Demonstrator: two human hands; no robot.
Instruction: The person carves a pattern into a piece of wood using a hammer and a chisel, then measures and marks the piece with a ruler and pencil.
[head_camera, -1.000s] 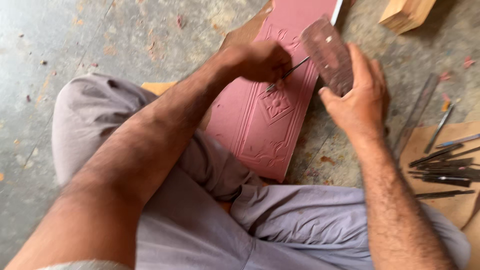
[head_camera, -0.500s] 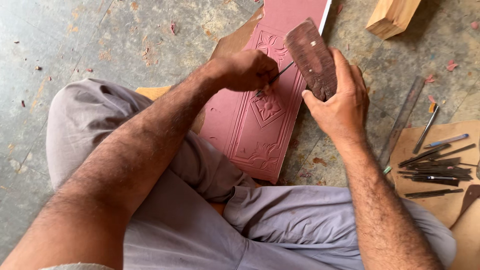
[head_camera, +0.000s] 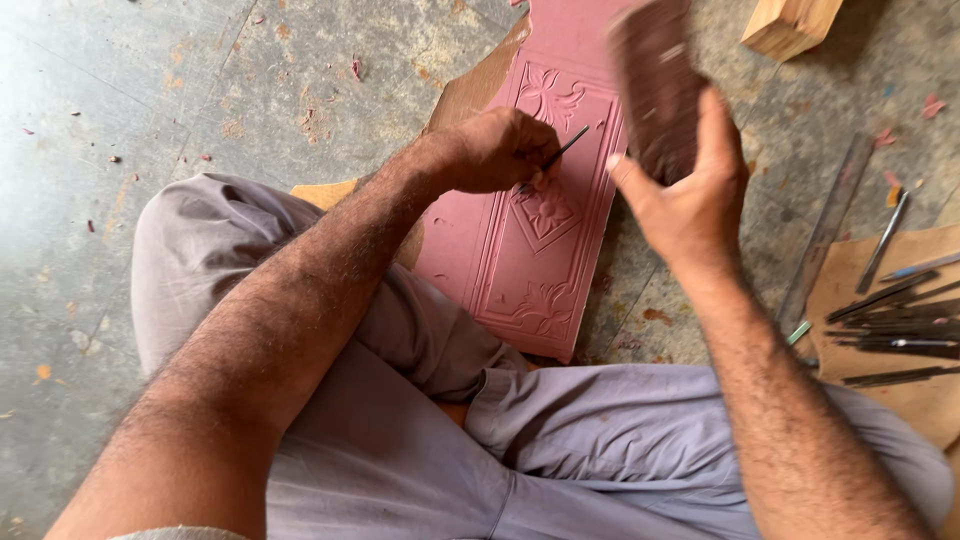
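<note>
holding chisel (head_camera: 560, 152) in left hand (head_camera: 495, 150), mallet (head_camera: 655, 85) right hand (head_camera: 690, 195)

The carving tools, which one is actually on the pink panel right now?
The thin chisel pinched in the left hand, tip on the pink carved panel. The other tools lie loose on cardboard at the right.
</note>
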